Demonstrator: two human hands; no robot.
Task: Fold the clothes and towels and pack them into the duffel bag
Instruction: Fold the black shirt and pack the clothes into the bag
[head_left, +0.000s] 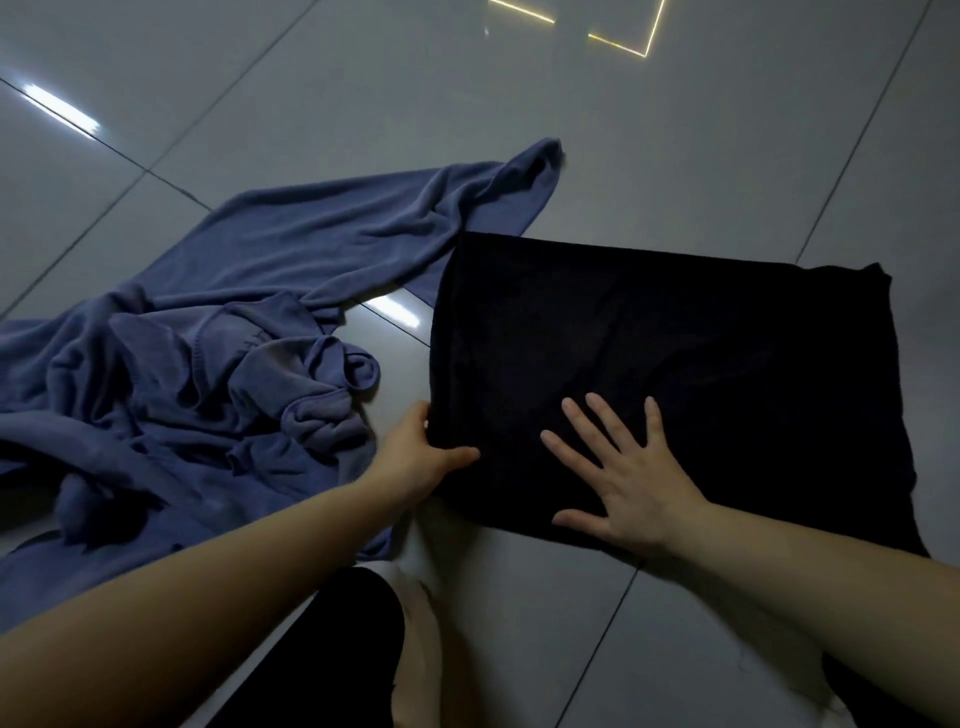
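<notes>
A black garment (675, 353) lies folded into a rough rectangle on the tiled floor, right of centre. My left hand (415, 457) grips its near left corner, thumb on top and fingers tucked under the edge. My right hand (623, 478) presses flat on the near part of the cloth with fingers spread. A crumpled blue garment (208, 364) sprawls on the floor to the left, one sleeve reaching back under the black cloth's far left corner. No duffel bag is in view.
Glossy grey floor tiles (623, 156) stretch beyond the clothes, with light reflections at the far top. My knees in dark clothing (332, 654) show at the bottom edge.
</notes>
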